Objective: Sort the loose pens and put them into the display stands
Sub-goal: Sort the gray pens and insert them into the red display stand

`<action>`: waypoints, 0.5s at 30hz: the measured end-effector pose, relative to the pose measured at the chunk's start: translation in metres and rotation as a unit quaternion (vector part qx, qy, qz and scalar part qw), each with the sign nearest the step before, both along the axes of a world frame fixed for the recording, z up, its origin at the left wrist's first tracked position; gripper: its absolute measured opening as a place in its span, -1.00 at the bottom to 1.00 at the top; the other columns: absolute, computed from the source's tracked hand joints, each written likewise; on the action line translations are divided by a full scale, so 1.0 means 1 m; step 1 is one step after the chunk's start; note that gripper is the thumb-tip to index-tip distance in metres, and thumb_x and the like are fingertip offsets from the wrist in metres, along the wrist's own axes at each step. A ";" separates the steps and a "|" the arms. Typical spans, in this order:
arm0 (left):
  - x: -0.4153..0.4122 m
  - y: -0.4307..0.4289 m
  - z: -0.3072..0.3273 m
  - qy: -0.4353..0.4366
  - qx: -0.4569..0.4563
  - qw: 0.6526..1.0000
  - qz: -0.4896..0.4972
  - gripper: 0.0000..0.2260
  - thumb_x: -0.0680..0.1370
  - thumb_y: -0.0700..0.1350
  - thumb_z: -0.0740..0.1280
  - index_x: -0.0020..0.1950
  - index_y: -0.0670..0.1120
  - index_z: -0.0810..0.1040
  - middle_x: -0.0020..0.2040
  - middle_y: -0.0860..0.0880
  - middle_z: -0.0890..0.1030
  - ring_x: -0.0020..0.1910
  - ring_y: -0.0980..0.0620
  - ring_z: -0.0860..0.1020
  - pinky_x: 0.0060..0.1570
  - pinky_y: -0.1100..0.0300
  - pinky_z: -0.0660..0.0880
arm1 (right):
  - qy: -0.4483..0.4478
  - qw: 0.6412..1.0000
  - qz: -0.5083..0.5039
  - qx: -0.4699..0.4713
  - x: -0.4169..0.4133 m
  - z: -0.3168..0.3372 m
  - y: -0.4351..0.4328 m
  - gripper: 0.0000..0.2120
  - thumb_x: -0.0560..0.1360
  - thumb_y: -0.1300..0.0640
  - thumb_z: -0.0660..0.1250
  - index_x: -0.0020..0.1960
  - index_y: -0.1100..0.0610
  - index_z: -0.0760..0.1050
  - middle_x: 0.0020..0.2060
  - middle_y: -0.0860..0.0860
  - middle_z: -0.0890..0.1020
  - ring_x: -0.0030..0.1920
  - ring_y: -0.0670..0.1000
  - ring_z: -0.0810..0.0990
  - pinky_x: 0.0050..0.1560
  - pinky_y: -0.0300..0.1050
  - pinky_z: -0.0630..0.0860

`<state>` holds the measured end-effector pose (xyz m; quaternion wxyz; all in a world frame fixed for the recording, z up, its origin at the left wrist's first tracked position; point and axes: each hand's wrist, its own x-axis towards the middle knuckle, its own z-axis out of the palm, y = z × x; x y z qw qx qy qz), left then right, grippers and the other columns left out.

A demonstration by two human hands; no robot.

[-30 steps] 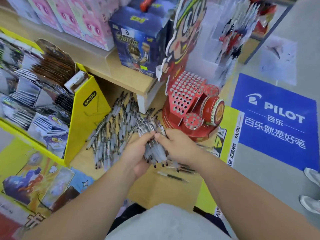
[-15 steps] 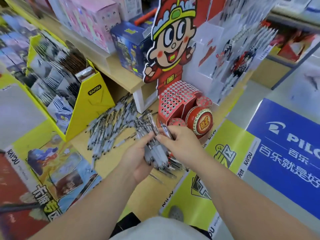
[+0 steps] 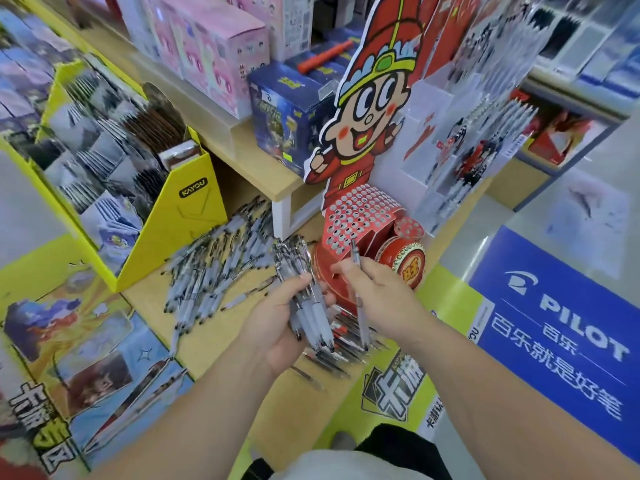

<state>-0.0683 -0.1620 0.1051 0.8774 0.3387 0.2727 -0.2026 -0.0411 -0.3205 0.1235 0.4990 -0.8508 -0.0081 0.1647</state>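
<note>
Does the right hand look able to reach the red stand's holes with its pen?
Probably yes: the right hand pinches one pen just before the red stand, and nothing lies between.

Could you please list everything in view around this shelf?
loose pens: many, grey and black, heaped on the lower shelf
pen bundle: one, grey and black, in the left hand
single pen: one, grey, in the right hand
display stand: one, red, behind the hands
cartoon cut-out: one, red and yellow, above the stand
card box: one, yellow, left of the heap
pink boxes: several, pink, top of view
blue box: one, blue, raised shelf
floor mat: one, blue, right
left hand: one, grips the bundle
right hand: one, pinches the single pen
</note>
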 end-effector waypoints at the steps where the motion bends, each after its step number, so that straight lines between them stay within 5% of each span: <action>1: 0.001 0.000 -0.001 0.002 -0.004 1.000 0.000 -0.86 0.60 -0.14 0.31 -0.08 -0.16 0.60 -0.28 -0.11 0.61 -0.34 -0.03 0.61 -0.32 0.10 0.60 | 0.002 1.000 -0.009 -0.002 0.002 0.000 -0.005 -0.65 0.67 -0.16 0.10 0.11 -0.01 0.60 0.00 -0.03 0.65 0.08 -0.04 0.59 0.14 -0.04 0.48; 4: 0.003 -0.001 -0.001 -0.005 -0.013 1.000 -0.006 -0.85 0.60 -0.13 0.30 -0.08 -0.18 0.57 -0.30 -0.12 0.57 -0.39 -0.02 0.57 -0.33 0.10 0.59 | 0.023 0.999 -0.035 0.018 0.011 0.000 -0.024 -0.64 0.68 -0.14 0.10 0.14 -0.02 0.62 0.03 -0.14 0.65 0.05 -0.27 0.57 0.07 -0.15 0.47; 7: 0.009 -0.006 -0.006 -0.009 -0.002 1.000 -0.002 -0.79 0.49 -0.11 0.36 -0.04 -0.27 0.58 -0.30 -0.14 0.56 -0.39 -0.01 0.57 -0.32 0.13 0.62 | 0.024 0.999 -0.041 0.027 0.029 -0.009 -0.044 -0.61 0.67 -0.14 0.12 0.10 0.08 0.62 -0.27 -0.13 0.57 -0.22 -0.07 0.55 -0.16 -0.16 0.39; 9: 0.013 -0.013 -0.010 -0.009 0.019 1.000 0.007 -0.74 0.42 -0.11 0.38 -0.05 -0.30 0.65 -0.29 -0.16 0.57 -0.39 -0.01 0.57 -0.33 0.14 0.62 | 0.026 0.998 -0.046 0.041 0.044 -0.017 -0.058 -0.68 0.67 -0.09 0.16 0.10 0.05 0.62 -0.40 -0.21 0.51 -0.31 -0.12 0.48 -0.21 -0.17 0.40; 13: 0.019 -0.042 -0.011 0.026 0.055 0.995 0.077 -0.84 0.51 -0.17 0.36 -0.10 -0.24 0.70 -0.20 -0.18 0.65 -0.37 -0.03 0.60 -0.36 0.11 0.62 | 0.023 0.995 -0.015 0.093 0.076 -0.026 -0.087 -0.92 0.64 0.11 0.28 0.07 0.00 0.55 -0.39 -0.07 0.56 -0.39 -0.06 0.53 -0.33 -0.10 0.47; 15: 0.021 -0.059 -0.012 0.052 0.065 0.989 0.121 -0.87 0.59 -0.19 0.32 -0.04 -0.24 0.63 -0.17 -0.17 0.66 -0.37 -0.05 0.60 -0.37 0.11 0.62 | 0.003 0.994 0.004 0.109 0.090 -0.026 -0.101 -0.86 0.60 0.20 0.34 0.08 -0.02 0.50 -0.33 0.05 0.62 -0.40 -0.02 0.56 -0.32 -0.06 0.53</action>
